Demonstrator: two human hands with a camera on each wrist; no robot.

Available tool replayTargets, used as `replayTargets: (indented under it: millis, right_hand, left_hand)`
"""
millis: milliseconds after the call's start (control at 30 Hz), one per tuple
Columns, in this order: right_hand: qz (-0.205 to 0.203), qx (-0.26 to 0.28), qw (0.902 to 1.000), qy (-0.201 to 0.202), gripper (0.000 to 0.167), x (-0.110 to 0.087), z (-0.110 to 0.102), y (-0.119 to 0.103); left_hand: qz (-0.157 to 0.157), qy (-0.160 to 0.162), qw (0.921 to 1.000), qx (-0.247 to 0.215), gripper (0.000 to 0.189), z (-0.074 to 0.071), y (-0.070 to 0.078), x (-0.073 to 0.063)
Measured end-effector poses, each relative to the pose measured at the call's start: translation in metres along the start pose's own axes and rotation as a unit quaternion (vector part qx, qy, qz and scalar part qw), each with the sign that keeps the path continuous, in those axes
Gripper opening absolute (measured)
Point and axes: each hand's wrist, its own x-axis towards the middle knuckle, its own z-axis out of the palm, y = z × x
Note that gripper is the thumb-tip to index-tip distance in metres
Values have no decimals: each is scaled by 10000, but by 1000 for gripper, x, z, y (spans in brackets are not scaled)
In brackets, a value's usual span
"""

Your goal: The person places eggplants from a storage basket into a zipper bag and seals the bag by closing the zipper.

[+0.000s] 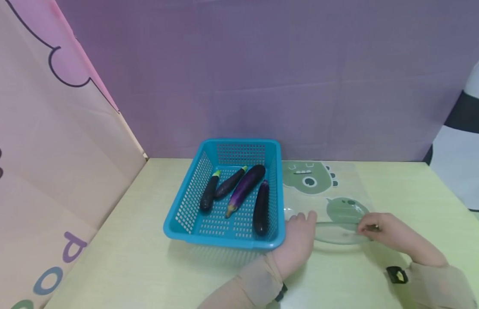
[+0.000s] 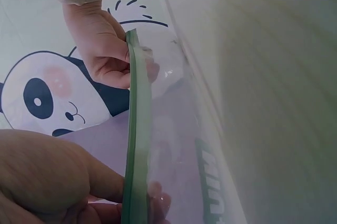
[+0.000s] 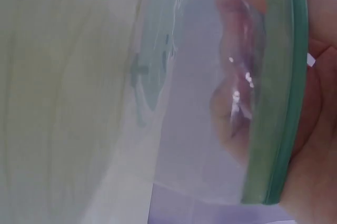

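Observation:
A clear zip bag [image 1: 310, 180] printed with green dinosaurs lies on the table, its mouth edge toward me and standing slightly apart. My left hand [image 1: 295, 246] pinches the left part of that edge, close to the basket's front right corner. At the opposite end, my right hand [image 1: 386, 231] pinches the edge between thumb and fingers. The left wrist view shows the green zip strip [image 2: 136, 129] running between both hands, with fingertips visible through the film. Through the plastic in the right wrist view, curled fingers [image 3: 231, 113] of the right hand show. Nothing is visible inside the bag.
A blue plastic basket [image 1: 185, 237] stands left of the bag, holding several dark purple eggplants [image 1: 245, 189]. The pale wooden table [image 1: 127, 257] meets a purple backdrop behind. Printed cloth hangs at the left and right sides.

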Motion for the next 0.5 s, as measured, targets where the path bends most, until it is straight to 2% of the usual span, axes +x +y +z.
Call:
replayTargets:
  millis: [100, 167, 400, 500]
  right_hand:
    - [389, -135, 9988, -254, 18, 0, -2, -2]
    - [556, -228, 9979, -255, 18, 0, -3, -4]
    - [734, -254, 9969, 116, 20, -1, -6, -5]
    - [1000, -387, 9939, 253, 21, -3, -10, -6]
  left_hand:
    - [66, 46, 10000, 45, 20, 0, 0, -1]
    - [100, 84, 9999, 101, 18, 0, 0, -1]
    - [164, 152, 9997, 125, 14, 0, 0, 0]
    - [171, 161, 9997, 108, 13, 0, 0, 0]
